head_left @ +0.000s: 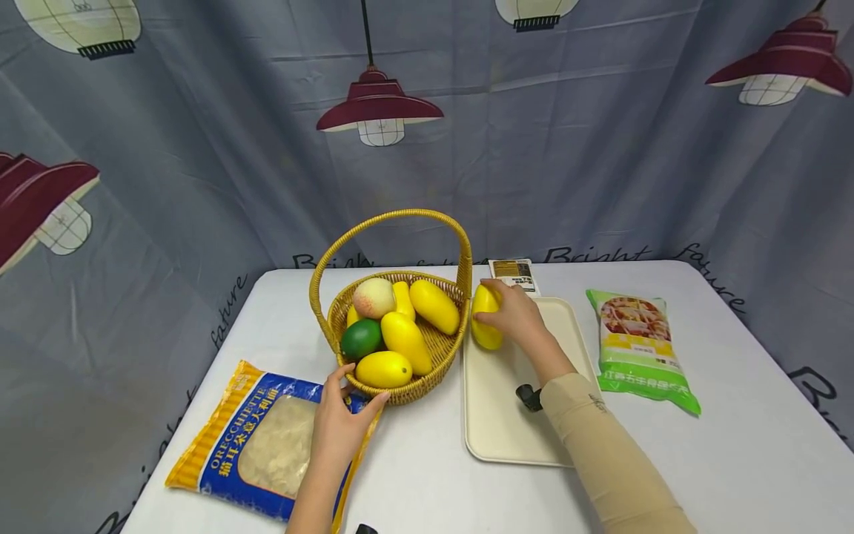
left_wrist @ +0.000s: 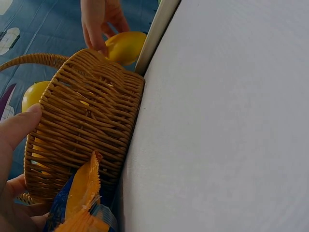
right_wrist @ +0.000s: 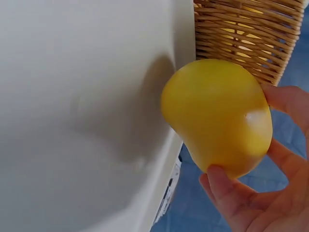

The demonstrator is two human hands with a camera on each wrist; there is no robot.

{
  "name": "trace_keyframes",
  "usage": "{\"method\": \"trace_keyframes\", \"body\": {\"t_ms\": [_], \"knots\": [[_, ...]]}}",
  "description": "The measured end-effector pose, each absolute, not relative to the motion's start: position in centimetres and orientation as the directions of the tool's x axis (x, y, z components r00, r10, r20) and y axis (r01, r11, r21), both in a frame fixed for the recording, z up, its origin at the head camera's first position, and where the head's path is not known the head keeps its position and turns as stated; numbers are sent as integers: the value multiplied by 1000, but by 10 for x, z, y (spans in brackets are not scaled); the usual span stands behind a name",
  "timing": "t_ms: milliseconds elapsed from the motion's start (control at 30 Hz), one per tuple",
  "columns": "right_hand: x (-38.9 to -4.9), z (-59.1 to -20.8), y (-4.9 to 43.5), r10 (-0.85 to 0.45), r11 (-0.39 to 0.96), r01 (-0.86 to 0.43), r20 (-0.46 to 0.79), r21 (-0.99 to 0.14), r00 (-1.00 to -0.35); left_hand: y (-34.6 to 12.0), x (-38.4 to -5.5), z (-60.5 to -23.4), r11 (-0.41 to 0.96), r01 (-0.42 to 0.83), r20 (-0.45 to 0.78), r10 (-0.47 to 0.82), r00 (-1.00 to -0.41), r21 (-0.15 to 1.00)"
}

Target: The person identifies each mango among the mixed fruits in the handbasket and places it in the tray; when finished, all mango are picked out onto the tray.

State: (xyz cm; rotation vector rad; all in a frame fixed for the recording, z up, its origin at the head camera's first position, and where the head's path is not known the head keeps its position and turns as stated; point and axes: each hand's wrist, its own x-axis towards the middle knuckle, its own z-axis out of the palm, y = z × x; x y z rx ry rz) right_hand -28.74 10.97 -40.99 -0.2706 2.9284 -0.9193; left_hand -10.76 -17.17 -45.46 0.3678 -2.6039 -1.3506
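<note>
My right hand point(head_left: 515, 315) pinches a yellow mango point(head_left: 488, 317) between thumb and fingers, over the far left corner of a cream tray point(head_left: 514, 423). In the right wrist view, the mango point(right_wrist: 219, 116) casts a shadow on the tray. A wicker basket point(head_left: 427, 386) with a tall arched handle stands just left of the tray. It holds several yellow mangoes point(head_left: 405, 341), a green fruit point(head_left: 361, 339) and a pale peach point(head_left: 374, 298). My left hand point(head_left: 339, 423) grips the basket's near left rim; in the left wrist view its thumb lies against the wickerwork point(left_wrist: 87, 121).
A blue and yellow orecchiette bag point(head_left: 267, 445) lies at the left, partly under my left forearm. On the right is a green food packet point(head_left: 643, 348). A printed card point(head_left: 514, 274) lies behind the tray. Grey curtain point(head_left: 534, 163) hangs behind the white table point(head_left: 427, 482).
</note>
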Motion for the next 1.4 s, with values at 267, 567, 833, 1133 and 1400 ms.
{"method": "trace_keyframes", "body": {"t_ms": [267, 567, 833, 1133, 1400], "knots": [[-296, -414, 104, -193, 833, -137, -50, -536, -980, -172, -108, -454, 557, -136, 41, -293, -955, 819], [-300, -421, 100, -172, 852, -114, -66, -512, -983, -171, -109, -453, 560, -127, 51, -290, -956, 818], [-299, -424, 98, -151, 856, -99, -62, -508, -987, -172, -108, -453, 556, -130, 50, -296, -954, 821], [-298, -428, 97, -157, 852, -93, -82, -515, -984, -173, -107, -455, 556, -137, 49, -306, -951, 820], [-295, -426, 101, -167, 839, -104, -71, -533, -983, -172, -107, -455, 560, -118, 69, -301, -951, 820]]}}
